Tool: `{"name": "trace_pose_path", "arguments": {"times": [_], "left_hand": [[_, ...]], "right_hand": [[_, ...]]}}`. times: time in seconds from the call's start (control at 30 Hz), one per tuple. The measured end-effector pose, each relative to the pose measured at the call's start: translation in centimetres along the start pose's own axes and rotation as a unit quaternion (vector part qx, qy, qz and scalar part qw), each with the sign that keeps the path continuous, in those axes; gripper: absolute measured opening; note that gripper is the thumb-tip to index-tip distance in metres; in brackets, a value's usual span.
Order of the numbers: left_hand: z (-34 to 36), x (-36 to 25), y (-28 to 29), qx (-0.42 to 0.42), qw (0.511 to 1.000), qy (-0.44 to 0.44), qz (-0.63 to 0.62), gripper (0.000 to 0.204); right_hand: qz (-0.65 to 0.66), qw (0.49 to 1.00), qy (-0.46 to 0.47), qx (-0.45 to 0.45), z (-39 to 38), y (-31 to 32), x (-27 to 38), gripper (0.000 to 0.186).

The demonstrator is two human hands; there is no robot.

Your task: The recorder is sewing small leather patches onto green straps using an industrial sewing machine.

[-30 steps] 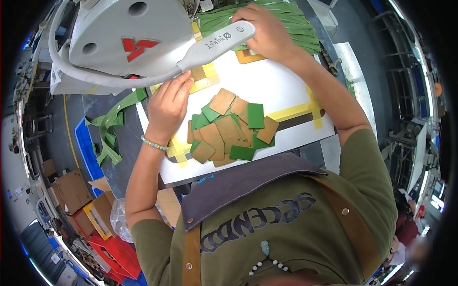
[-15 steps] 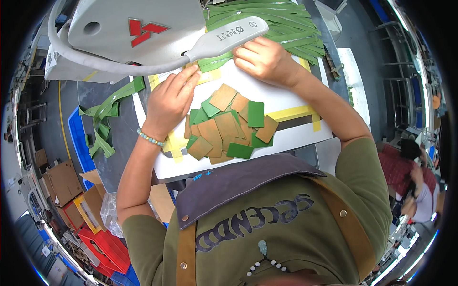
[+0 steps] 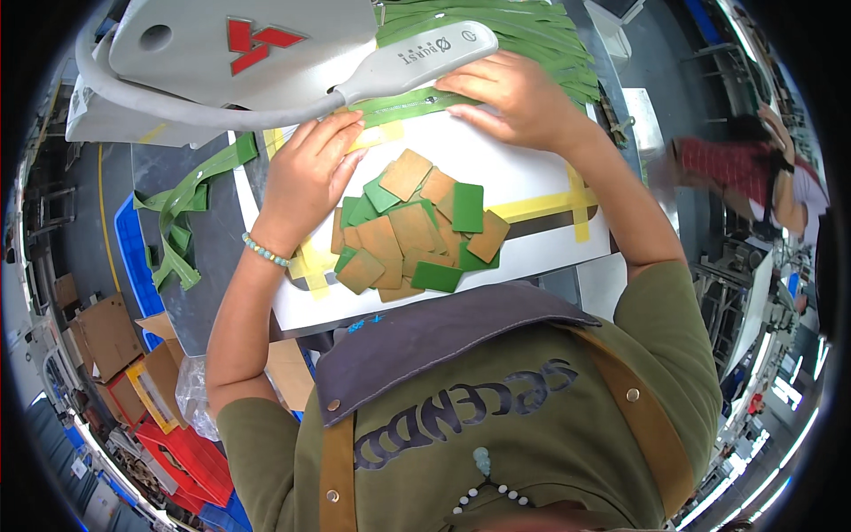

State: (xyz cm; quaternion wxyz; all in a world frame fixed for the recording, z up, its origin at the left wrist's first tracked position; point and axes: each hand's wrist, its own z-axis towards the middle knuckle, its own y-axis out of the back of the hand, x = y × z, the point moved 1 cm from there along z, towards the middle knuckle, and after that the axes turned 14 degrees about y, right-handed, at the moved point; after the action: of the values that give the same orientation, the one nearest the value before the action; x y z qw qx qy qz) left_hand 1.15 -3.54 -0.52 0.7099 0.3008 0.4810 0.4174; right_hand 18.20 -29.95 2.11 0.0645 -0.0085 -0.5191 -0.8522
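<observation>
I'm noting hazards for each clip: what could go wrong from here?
The left hand, at the green zipper strip, looks close to the grey machine, so it might get pinched. The grey paddle appears near the right hand and could be bumped. The loose pile of green and tan pieces might slide if brushed.

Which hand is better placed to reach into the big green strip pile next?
Probably the right hand: it sits close beside the strip pile, while the left hand is farther off, near the grey machine.
</observation>
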Motion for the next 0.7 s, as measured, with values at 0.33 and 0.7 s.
{"name": "trace_pose_path", "arguments": {"times": [0.33, 0.7], "left_hand": [[-0.1, 0.2, 0.0, 0.007, 1.000, 0.016, -0.011, 0.030], [-0.1, 0.0, 0.1, 0.007, 1.000, 0.013, -0.019, 0.026]], "right_hand": [[0.201, 0.945, -0.257, -0.029, 3.7, 1.8, 0.2, 0.027], [0.571, 0.741, -0.252, -0.246, 3.4, -3.8, -1.6, 0.027]]}}
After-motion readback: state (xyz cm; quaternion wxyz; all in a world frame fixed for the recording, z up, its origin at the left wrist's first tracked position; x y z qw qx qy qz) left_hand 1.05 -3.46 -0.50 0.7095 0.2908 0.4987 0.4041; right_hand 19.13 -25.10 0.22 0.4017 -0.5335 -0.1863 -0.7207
